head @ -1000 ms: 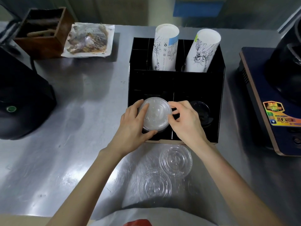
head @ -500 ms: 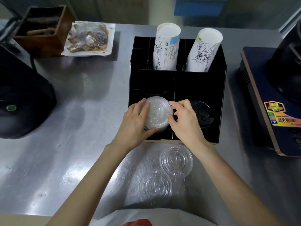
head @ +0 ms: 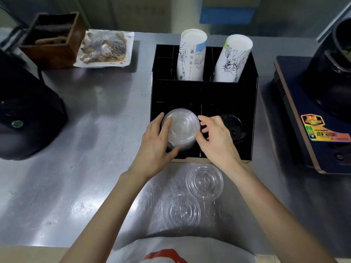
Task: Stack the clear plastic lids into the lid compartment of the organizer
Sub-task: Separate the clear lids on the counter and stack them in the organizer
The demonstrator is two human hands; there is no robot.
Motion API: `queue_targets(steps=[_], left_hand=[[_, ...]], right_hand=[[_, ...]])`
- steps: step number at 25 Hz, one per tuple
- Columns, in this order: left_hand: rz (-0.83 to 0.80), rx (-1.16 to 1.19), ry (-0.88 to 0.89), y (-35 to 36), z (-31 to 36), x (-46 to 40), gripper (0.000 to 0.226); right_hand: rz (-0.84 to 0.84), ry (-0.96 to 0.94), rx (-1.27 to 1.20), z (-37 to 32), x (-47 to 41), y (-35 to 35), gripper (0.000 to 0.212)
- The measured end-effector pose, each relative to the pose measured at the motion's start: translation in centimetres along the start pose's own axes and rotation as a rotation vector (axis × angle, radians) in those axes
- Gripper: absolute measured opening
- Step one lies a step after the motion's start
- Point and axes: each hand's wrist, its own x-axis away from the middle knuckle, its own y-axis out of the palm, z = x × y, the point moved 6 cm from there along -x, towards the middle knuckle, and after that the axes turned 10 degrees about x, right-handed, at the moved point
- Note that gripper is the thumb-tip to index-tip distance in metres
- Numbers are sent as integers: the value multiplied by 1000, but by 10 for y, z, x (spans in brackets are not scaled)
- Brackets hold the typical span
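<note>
A stack of clear plastic lids (head: 181, 128) sits in the front left compartment of the black organizer (head: 205, 93). My left hand (head: 156, 141) wraps the stack's left side, thumb under its near edge. My right hand (head: 216, 138) is at the stack's right side, fingers spread, fingertips touching or just off the rim. Two loose clear lids lie on the steel counter in front of the organizer: one (head: 205, 181) near its front edge, another (head: 181, 210) closer to me. Black lids (head: 232, 126) fill the front right compartment.
Two tall white paper cup stacks (head: 191, 54) (head: 232, 57) stand in the organizer's back slots. A black appliance (head: 24, 118) is at left, a wooden box (head: 51, 38) and wrapped tray (head: 103, 48) at back left, a dark machine (head: 313, 111) at right.
My right hand's fingers have opened and eased off the lid stack's right side. My left hand stays on the stack, which sits slightly deeper in the compartment.
</note>
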Motion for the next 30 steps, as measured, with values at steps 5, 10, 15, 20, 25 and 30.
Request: queue_targets(steps=[5,10,15,20,25,30], left_hand=[[86,111,41,-13,4,28,58],[33,138,0,-3,-5,61,39],[-118,101,-108,25,-23,87,32],[-248,-13,-169,51,-33,102,44],[-297,-75,-185,65,-40,106,47],[-254,-34,-183,65,-42,106,33]], right_hand=[[3,-27,-17,0,22,0,32],[-78,-61,-6,7,51,17,29],[-240,-110,104,13,80,44,31],[-390,-139,270,16,98,70,41],[-435,-133,313,18,102,83,44],[-405,-135,292,18,102,85,35]])
